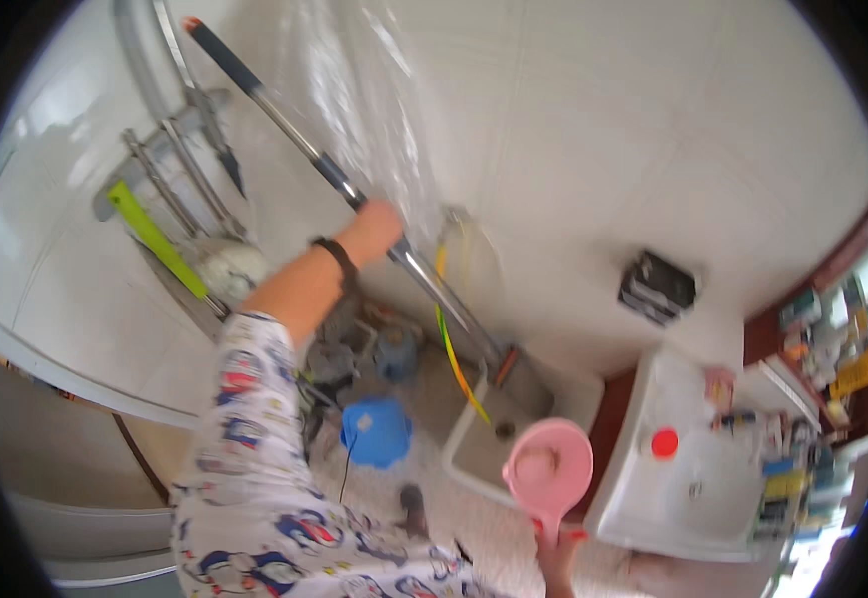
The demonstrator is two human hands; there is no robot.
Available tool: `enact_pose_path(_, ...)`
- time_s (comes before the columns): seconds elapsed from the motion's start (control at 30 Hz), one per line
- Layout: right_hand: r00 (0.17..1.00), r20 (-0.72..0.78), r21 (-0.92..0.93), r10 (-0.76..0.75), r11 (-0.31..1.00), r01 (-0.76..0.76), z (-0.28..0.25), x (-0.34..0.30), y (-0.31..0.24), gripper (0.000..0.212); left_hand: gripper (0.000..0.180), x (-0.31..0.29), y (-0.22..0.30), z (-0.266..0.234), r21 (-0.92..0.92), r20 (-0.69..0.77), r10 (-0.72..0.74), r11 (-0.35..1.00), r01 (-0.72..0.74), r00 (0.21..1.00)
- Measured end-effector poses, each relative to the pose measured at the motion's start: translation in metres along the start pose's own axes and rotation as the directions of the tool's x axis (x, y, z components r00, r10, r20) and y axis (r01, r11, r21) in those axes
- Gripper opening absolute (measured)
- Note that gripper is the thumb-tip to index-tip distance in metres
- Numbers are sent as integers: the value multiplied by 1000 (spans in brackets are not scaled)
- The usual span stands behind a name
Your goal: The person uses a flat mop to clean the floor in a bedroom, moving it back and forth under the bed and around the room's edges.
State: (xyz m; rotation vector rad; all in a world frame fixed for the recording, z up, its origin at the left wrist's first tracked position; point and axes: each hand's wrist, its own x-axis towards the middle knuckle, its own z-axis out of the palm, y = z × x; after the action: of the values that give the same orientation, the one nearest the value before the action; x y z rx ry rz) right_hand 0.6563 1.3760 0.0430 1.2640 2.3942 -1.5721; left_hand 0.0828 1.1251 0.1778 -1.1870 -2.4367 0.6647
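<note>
My left hand [378,231] is wrapped round the pole of a mop [459,314], dark grip at its upper end. The pole slants down to the right, and its grey head rests inside a white mop basin [472,447]. At the lower edge my right hand [556,560] is closed on the handle of a pink water dipper [550,460]. The dipper's bowl is over the basin's right front side, and I cannot tell whether it holds water. A yellow-green hose [452,354] hangs down behind the pole into the basin.
A white washbasin [688,483] with a red round lid [664,443] stands right, bottles along its side. A blue basin [377,433] lies on the floor. Long-handled tools, one lime green [158,239], hang at the left wall. A black box [657,288] is on the wall.
</note>
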Motion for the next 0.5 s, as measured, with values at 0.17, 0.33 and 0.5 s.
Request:
enact_pose_path(0.17,1000,0,-22,-8,1000,8,-15,0,-28,16,9,-43,5,-111,-179,189,109,981,-75,976)
enact_pose_path(0.33,996,76,-62,47,997,-42,-34,17,-13,24,29,-127,49,-140,-453,796,203,825,339,570)
enact_pose_path(0.5,988,134,-80,-81,992,92,-46,40,30,23,38,-305,145,-138,-340,938,273,590,733,216)
